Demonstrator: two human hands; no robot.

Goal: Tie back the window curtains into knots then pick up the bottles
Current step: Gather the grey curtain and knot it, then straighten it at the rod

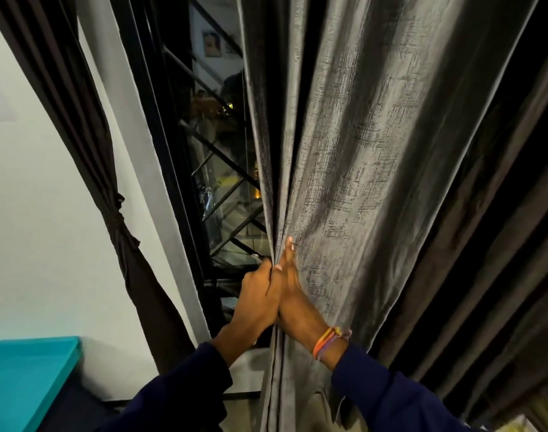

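A wide grey curtain (353, 157) hangs down the middle and right of the view, gathered into folds at hand height. My left hand (255, 294) grips the curtain's left edge, fingers curled round the bunched fabric. Right beside it, my right hand (293, 294) lies against the front of the same folds, its visible fingers straight and pointing up. A thinner dark brown curtain (117, 210) on the left is tied into a knot against the wall. No bottles are in view.
The black-framed window (216, 169) with a diagonal grille shows between the two curtains. More dark curtain folds (491, 244) hang at the right. A teal surface (26, 378) sits at the lower left below the white wall (39, 232).
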